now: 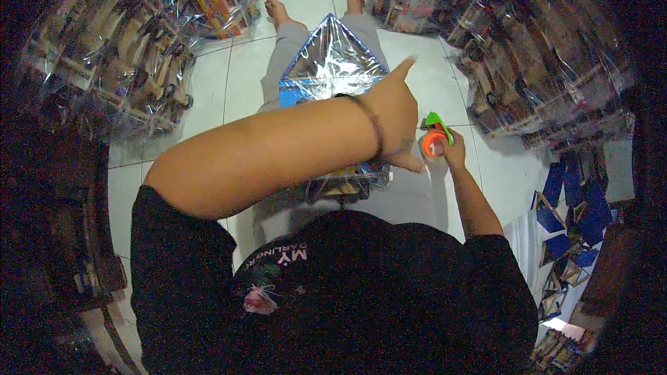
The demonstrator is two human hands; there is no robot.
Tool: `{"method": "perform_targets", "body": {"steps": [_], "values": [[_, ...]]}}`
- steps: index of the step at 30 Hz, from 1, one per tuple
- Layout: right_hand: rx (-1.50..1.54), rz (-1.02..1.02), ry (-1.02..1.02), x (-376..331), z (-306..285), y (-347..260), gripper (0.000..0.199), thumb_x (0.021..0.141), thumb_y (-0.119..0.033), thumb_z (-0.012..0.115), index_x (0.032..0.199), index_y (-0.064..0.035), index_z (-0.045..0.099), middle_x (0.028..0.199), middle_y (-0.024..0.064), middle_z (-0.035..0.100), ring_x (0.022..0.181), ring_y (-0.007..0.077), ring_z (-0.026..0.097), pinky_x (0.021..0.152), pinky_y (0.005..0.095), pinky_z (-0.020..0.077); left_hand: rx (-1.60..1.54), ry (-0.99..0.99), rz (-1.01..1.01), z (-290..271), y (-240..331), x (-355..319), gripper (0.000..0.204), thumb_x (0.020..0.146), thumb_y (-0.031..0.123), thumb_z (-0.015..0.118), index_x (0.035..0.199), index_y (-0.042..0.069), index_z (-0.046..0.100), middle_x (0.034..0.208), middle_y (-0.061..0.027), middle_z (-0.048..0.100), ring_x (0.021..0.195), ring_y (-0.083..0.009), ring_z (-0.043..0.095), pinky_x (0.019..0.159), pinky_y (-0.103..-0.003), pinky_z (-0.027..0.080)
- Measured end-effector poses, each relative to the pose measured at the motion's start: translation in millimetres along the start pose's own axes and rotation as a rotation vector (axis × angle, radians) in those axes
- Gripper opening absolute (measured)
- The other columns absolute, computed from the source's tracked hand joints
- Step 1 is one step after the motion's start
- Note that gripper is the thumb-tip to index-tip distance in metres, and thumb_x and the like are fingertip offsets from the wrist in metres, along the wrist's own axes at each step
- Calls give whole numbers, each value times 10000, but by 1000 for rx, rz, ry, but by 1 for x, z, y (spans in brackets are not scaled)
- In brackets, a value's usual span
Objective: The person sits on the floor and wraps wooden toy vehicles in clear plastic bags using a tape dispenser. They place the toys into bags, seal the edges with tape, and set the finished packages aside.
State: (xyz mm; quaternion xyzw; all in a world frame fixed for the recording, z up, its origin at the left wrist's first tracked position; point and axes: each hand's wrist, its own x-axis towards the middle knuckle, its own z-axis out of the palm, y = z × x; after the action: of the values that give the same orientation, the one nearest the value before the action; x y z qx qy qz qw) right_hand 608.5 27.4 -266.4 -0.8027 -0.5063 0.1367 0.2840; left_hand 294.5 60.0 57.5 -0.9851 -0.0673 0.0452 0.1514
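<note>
A house-shaped item with a blue-edged, peaked top (332, 62), wrapped in shiny clear film, lies between my legs. My left forearm crosses over it and hides much of its middle. My left hand (394, 121), with a dark band at the wrist, reaches to its right side. Two of that hand's digits stretch apart, one up and one down; the others are hidden behind the hand. To the right, my right hand (454, 151) grips a tape dispenser (435, 140) with a green body and an orange ring, held just above the floor and apart from the wrapped item.
Stacks of film-wrapped wooden items stand at the left (132, 62) and right (549, 62). Brightly coloured wrapped boxes (226, 0) are at the far left. Loose blue panels (573, 201) are piled at the right on the white tile floor (201, 97).
</note>
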Motion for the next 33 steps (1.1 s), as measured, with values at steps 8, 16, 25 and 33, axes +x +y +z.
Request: {"method": "perform_targets", "body": {"steps": [8,16,25,33], "values": [[902,-83,-413,34,-15,-234,740,839,-635,452,1292,-52,500,1285,155,513,1163,306,488,962,420,368,-576,401,-790,56,-77,-82,661,864,570,437,1252,37,386,1364,-161,342,1228,-291,319,1086,-449,194],[1134,195,-1109,-11,14,-322,844,802,-725,416,1315,-57,473,1264,166,522,1111,322,522,946,436,399,-1084,1089,-1073,160,-20,-108,778,890,593,368,1376,5,216,1459,-192,200,1346,-308,155,1114,-450,113],[991,48,-1275,58,-16,-345,912,787,-764,392,1370,-63,398,1287,181,496,1124,328,514,971,457,399,89,726,-628,154,26,-116,724,933,488,340,1453,11,179,1523,-187,128,1419,-312,83,1132,-476,40],[408,-383,-1553,46,40,-409,675,892,-620,410,1241,-52,523,1195,83,577,1056,215,559,954,339,420,261,27,-615,202,83,-68,692,896,399,437,1449,36,233,1540,-72,161,1419,-225,150,1125,-470,68]]}}
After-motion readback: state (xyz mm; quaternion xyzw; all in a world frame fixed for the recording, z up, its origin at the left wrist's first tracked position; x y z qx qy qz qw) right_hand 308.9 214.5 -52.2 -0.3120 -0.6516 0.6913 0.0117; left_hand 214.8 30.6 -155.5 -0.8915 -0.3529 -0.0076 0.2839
